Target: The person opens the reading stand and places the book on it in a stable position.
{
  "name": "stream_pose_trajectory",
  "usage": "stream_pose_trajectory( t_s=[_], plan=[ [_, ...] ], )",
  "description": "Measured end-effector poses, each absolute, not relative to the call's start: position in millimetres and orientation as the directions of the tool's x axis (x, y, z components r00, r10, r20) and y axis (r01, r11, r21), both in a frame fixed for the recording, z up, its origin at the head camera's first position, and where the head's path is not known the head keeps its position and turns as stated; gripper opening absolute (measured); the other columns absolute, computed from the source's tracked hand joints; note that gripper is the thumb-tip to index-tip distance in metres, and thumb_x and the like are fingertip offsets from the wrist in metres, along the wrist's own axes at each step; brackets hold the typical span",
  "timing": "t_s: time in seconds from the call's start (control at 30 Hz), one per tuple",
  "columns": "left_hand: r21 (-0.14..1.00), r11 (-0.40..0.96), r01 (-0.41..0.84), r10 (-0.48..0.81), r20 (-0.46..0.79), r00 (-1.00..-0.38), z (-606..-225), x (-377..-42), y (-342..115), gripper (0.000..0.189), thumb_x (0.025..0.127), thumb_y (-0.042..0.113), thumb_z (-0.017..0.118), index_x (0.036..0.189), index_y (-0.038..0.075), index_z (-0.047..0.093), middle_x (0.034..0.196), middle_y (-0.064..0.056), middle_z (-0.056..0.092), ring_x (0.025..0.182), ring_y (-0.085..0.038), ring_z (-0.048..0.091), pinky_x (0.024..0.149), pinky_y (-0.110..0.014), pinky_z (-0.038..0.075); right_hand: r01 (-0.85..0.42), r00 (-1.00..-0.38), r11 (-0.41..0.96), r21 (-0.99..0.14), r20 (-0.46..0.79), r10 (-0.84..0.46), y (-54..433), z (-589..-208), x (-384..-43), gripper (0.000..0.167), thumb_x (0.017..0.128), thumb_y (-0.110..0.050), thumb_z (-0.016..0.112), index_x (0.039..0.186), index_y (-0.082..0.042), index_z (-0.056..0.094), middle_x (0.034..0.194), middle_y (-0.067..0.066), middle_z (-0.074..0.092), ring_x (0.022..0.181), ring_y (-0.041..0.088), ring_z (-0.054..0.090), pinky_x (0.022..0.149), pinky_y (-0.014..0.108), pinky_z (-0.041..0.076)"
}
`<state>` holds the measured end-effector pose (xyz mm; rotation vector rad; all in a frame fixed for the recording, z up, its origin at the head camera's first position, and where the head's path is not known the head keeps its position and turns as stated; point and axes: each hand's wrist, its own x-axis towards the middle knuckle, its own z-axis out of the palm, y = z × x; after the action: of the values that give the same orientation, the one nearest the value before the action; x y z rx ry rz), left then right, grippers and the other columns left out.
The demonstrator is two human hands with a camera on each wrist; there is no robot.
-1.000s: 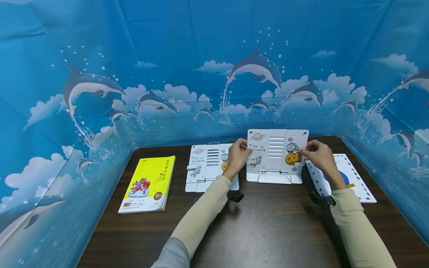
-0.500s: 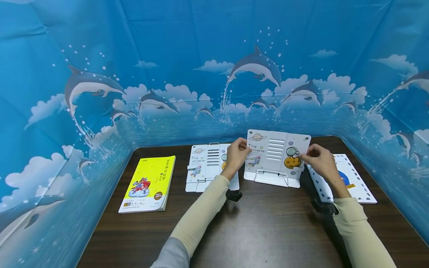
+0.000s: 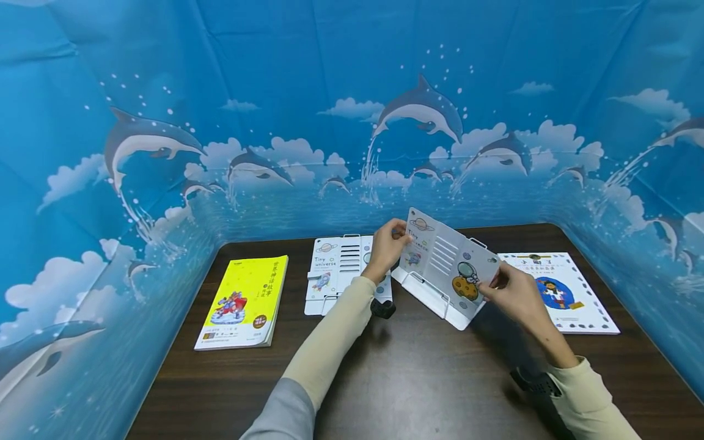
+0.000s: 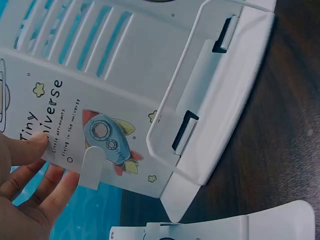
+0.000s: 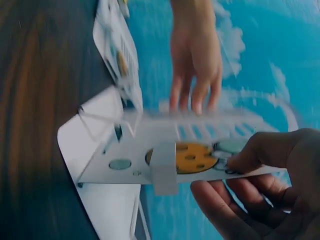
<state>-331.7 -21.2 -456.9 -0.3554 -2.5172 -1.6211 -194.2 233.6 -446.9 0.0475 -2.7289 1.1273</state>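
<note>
A white book stand (image 3: 442,266) printed with a planet, a rocket and an astronaut on a moon is turned at an angle in the head view, its panel raised from its base. My left hand (image 3: 387,247) pinches its left edge, thumb on the printed front and fingers behind, as the left wrist view shows. At the opposite edge my right hand (image 3: 519,296) pinches the panel by the moon picture, thumb (image 5: 250,152) in front. A wire page holder (image 4: 172,85) crosses the stand's lower ledge. Behind my left forearm a second, matching book stand (image 3: 332,281) lies partly hidden.
A yellow book (image 3: 244,299) lies at the left of the dark wooden table (image 3: 418,391). A white book (image 3: 561,293) with a blue round picture lies at the right. A blue dolphin-print cloth (image 3: 352,122) surrounds the table's back and sides.
The held stand has swung from facing forward to an angle, its right side coming nearer. My right hand has moved toward me with it, uncovering more of the white book.
</note>
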Motion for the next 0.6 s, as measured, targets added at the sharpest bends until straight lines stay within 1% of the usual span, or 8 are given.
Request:
stream_pose_trajectory(
  t_s=[0.07,0.13,0.27,0.37,0.47,0.6],
  plan=[
    [0.886,0.385,0.259,0.138,0.222,-0.965,-456.9,-334.7,-21.3,0.026,0.101,0.01,0.073,0.126,0.01,0.07,0.115,-0.011,0.071,0.105,-0.025,0.075,0.088,-0.033,0.062,-0.126,-0.978,0.718,-0.684,0.205,0.024,222.2,-446.1,-187.9,0.037,0.087,-0.006,0.079,0.117,0.011,0.066,0.089,0.022,0.073,0.075,0.028,0.069,0.057,0.027,0.051],
    [0.894,0.373,0.248,0.148,0.206,-0.967,-456.0,-336.7,-21.6,0.027,0.102,0.008,0.071,0.128,0.01,0.069,0.119,-0.011,0.07,0.107,-0.025,0.075,0.089,-0.033,0.062,-0.158,-0.972,0.727,-0.668,0.234,0.004,210.1,-445.5,-182.5,0.032,0.085,-0.005,0.08,0.112,0.007,0.068,0.086,0.018,0.074,0.073,0.025,0.067,0.057,0.028,0.049],
    [0.909,0.354,0.222,0.164,0.173,-0.971,-453.7,-339.5,-20.7,0.031,0.104,0.004,0.066,0.135,0.01,0.066,0.127,-0.01,0.068,0.113,-0.024,0.073,0.093,-0.033,0.062,-0.229,-0.955,0.728,-0.646,0.296,-0.038,185.8,-445.0,-175.8,0.02,0.083,-0.006,0.082,0.094,-0.003,0.065,0.081,0.01,0.074,0.065,0.017,0.06,0.055,0.026,0.045],
    [0.911,0.351,0.217,0.175,0.164,-0.971,-452.3,-341.6,-18.7,0.035,0.106,0.001,0.062,0.14,0.009,0.063,0.132,-0.011,0.067,0.118,-0.024,0.071,0.097,-0.033,0.061,-0.289,-0.938,0.71,-0.642,0.337,-0.078,169.5,-446.1,-174.5,0.021,0.083,-0.004,0.083,0.087,-0.007,0.062,0.078,0.006,0.072,0.061,0.013,0.055,0.053,0.024,0.043],
    [0.909,0.351,0.225,0.186,0.168,-0.968,-451.5,-343.9,-15.8,0.037,0.107,-0.002,0.058,0.141,0.008,0.062,0.133,-0.012,0.067,0.122,-0.026,0.07,0.1,-0.033,0.06,-0.339,-0.924,0.691,-0.638,0.364,-0.118,156.1,-447.5,-175.1,0.025,0.082,-0.001,0.082,0.083,-0.01,0.059,0.076,0.004,0.07,0.059,0.01,0.054,0.053,0.023,0.043],
    [0.895,0.373,0.245,0.202,0.179,-0.963,-452.3,-346.6,-11.7,0.039,0.107,-0.003,0.057,0.143,0.009,0.062,0.133,-0.012,0.067,0.124,-0.026,0.07,0.101,-0.033,0.059,-0.368,-0.922,0.662,-0.653,0.349,-0.169,143.7,-449.3,-176.8,0.026,0.083,0.0,0.081,0.084,-0.01,0.057,0.077,0.002,0.069,0.058,0.007,0.053,0.052,0.022,0.044]
  ],
)
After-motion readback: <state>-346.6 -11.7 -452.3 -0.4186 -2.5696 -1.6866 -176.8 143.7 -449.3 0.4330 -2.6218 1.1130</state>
